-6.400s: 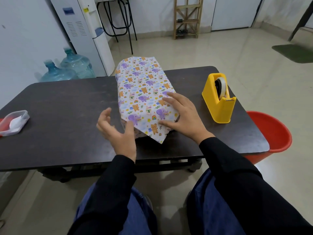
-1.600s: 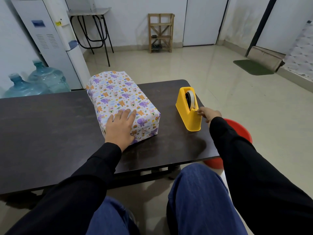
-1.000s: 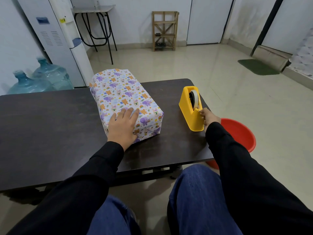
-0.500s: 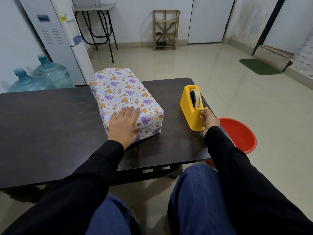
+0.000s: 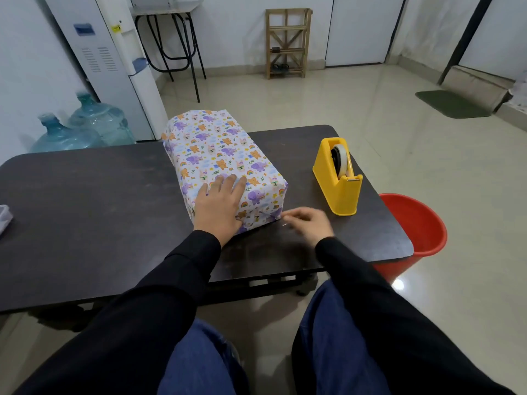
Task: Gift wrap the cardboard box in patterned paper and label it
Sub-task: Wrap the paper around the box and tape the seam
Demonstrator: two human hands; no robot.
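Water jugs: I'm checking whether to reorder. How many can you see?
2. Both stand on the floor beyond the table's far left edge, beside the water dispenser: the left jug, and the right jug close beside it. More may hide behind the table.

Gap btwn box (image 5: pixel 222 155) & dispenser (image 5: pixel 338 181) — passable.

box (image 5: pixel 219 155): showing smooth printed paper, slight sheen
table (image 5: pixel 85 201): looking matt, dark, scuffed
dispenser (image 5: pixel 339 192): showing glossy yellow plastic
bucket (image 5: pixel 422 223): showing smooth red plastic
floor (image 5: pixel 370 109): gleaming, polished tile
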